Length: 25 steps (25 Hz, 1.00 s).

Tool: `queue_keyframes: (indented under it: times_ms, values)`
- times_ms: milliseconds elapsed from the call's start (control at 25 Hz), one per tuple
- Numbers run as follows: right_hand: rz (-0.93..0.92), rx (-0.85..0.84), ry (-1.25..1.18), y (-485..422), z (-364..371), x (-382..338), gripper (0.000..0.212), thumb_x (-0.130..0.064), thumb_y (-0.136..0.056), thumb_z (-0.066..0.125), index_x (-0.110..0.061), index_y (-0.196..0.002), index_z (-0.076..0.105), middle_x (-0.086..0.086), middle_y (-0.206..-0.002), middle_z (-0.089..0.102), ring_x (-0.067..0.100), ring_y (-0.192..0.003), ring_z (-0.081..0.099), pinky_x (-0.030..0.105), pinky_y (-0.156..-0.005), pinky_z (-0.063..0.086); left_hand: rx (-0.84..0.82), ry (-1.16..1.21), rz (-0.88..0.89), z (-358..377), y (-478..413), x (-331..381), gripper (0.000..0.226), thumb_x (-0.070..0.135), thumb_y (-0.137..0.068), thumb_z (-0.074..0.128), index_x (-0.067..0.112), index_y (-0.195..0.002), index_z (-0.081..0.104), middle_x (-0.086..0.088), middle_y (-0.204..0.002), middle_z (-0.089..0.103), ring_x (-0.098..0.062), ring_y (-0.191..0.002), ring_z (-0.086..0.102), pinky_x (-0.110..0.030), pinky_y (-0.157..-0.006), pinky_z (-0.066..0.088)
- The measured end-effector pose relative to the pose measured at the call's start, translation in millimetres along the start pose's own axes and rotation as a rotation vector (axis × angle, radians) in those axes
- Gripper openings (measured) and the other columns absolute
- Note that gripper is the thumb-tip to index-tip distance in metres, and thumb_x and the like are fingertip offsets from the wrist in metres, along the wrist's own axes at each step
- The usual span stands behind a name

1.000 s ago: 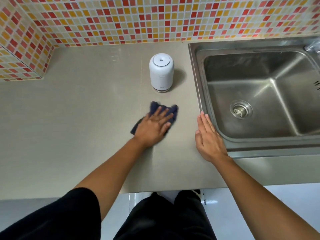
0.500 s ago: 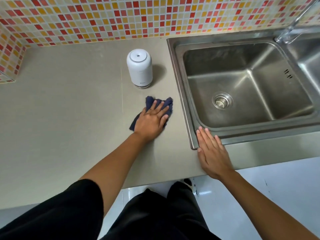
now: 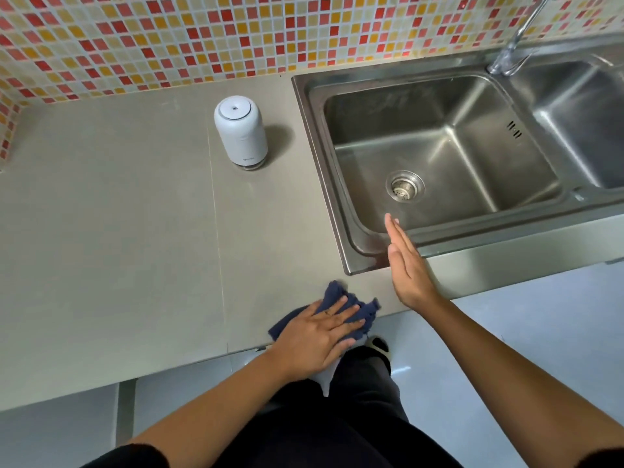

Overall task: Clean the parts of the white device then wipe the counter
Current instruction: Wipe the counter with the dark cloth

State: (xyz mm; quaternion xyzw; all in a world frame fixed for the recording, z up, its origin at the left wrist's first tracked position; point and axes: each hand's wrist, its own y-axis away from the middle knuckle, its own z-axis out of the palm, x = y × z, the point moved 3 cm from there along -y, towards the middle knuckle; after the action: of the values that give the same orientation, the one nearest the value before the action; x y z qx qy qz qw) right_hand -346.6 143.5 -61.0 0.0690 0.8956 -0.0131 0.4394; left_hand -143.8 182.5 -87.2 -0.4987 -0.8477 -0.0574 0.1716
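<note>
Presently, cloth [image 3: 337, 295]: one dark blue rag, soft and crumpled, at the front edge of the tabletop [image 3: 118, 214].
Left hand [image 3: 314, 342]: flat on the rag, fingers straight and slightly spread, pressing down.
Right hand [image 3: 408, 271]: turned edge-on at the sink's near corner, fingers straight and together, holding nothing; whether it touches the rim cannot be told.
White device [image 3: 241, 130]: one smooth plastic cylinder with a rounded top, standing upright with its long axis vertical and a round cap with a small slot on top; set toward the wall, left of the sink and well apart from the rag.
Tabletop: matte grey slabs with one seam.
Sink [image 3: 314, 130]: brushed steel, two basins, one round strainer [image 3: 404, 186], one faucet [image 3: 520, 35].
Wall [image 3: 169, 35]: small square mosaic tiles in red, orange and cream.
</note>
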Motion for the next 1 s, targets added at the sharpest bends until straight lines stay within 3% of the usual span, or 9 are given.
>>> queue_keyframes:
  times_ms: [160,280,360,440,520,640,720,840,1000]
  values:
    - [0.057,0.179,0.012,-22.9,-56.5,7.4,0.051,-0.027,-0.094,0.025,-0.013,-0.142,0.033,-0.010,-0.141,0.034,0.004,-0.133,0.028,0.017,-0.108,0.017,0.083,0.050,-0.050,-26.6,-64.8,5.6,0.055,0.042,-0.102,0.015,0.021,-0.129,0.057,-0.001,-0.138,0.054,-0.017,-0.131,0.047,-0.033,-0.097,0.047]
    - [0.138,0.257,-0.018,-48.9,-92.3,21.0,0.031,-0.025,-0.097,0.040,-0.010,-0.119,0.055,0.008,-0.113,0.063,0.025,-0.109,0.056,0.029,-0.093,0.039,0.121,0.072,-0.142,-60.6,-129.9,-1.3,0.062,0.049,-0.099,0.011,0.019,-0.135,0.050,-0.004,-0.144,0.047,-0.022,-0.136,0.039,-0.045,-0.102,0.043]
    - [0.333,0.158,-0.292,-66.8,-107.5,19.2,0.030,-0.032,-0.099,0.038,-0.011,-0.107,0.059,0.004,-0.089,0.066,0.026,-0.086,0.061,0.030,-0.077,0.044,0.175,0.020,-0.167,-75.9,-165.1,-3.2,0.060,0.049,-0.098,0.010,0.020,-0.140,0.044,-0.006,-0.146,0.043,-0.023,-0.138,0.033,-0.043,-0.105,0.037]
    - [0.441,-0.016,-0.620,-82.5,-121.8,13.2,0.041,-0.043,-0.097,0.032,-0.013,-0.104,0.059,0.000,-0.086,0.065,0.018,-0.080,0.062,0.028,-0.076,0.045,0.209,0.049,-0.206,-85.7,-196.2,0.9,0.056,0.053,-0.096,0.015,0.028,-0.146,0.020,-0.001,-0.153,0.029,-0.017,-0.143,0.018,-0.040,-0.110,0.030]
    - [0.401,-0.125,-0.835,-97.7,-138.7,9.9,0.040,-0.049,-0.092,0.040,-0.017,-0.103,0.062,0.003,-0.098,0.068,0.017,-0.090,0.064,0.032,-0.085,0.047,0.177,0.153,-0.288,-88.9,-221.9,7.2,0.061,0.059,-0.091,0.023,0.040,-0.143,-0.002,0.009,-0.156,0.010,-0.006,-0.143,-0.002,-0.037,-0.116,0.016]
    - [0.215,-0.192,-0.899,-116.4,-164.5,7.1,0.021,-0.025,-0.090,0.055,-0.011,-0.103,0.063,0.006,-0.102,0.069,0.015,-0.092,0.065,0.030,-0.081,0.052,0.234,0.222,-0.319,-93.5,-249.7,19.5,0.067,0.049,-0.092,0.036,0.038,-0.144,-0.004,0.015,-0.152,-0.001,-0.002,-0.142,-0.010,-0.027,-0.116,0.004]
    - [0.148,-0.216,-0.894,-128.6,-179.8,9.5,0.019,-0.012,-0.091,0.055,-0.008,-0.108,0.062,0.004,-0.101,0.070,0.013,-0.091,0.067,0.026,-0.079,0.054,0.313,0.328,-0.357,-97.4,-261.0,24.9,0.064,0.029,-0.090,0.035,0.039,-0.143,0.001,0.019,-0.151,0.000,-0.004,-0.144,-0.002,-0.029,-0.117,0.007]
    - [0.097,-0.278,-0.864,-145.2,-199.5,13.9,0.023,-0.003,-0.087,0.059,-0.008,-0.110,0.061,0.009,-0.107,0.068,0.021,-0.099,0.065,0.033,-0.088,0.052,0.531,0.560,-0.447,-106.8,-275.7,28.0,0.066,0.015,-0.088,0.036,0.044,-0.140,0.009,0.022,-0.149,0.018,-0.005,-0.138,0.030,-0.031,-0.114,0.028]
    - [0.029,-0.267,-0.738,-161.0,-214.1,6.5,0.017,-0.003,-0.089,0.057,-0.017,-0.097,0.065,0.007,-0.101,0.068,0.022,-0.097,0.064,0.037,-0.090,0.050,0.905,0.821,-0.590,-116.8,-282.9,12.2,0.069,0.003,-0.090,0.057,0.024,-0.145,0.023,0.021,-0.150,0.020,-0.005,-0.134,0.036,-0.027,-0.111,0.033]
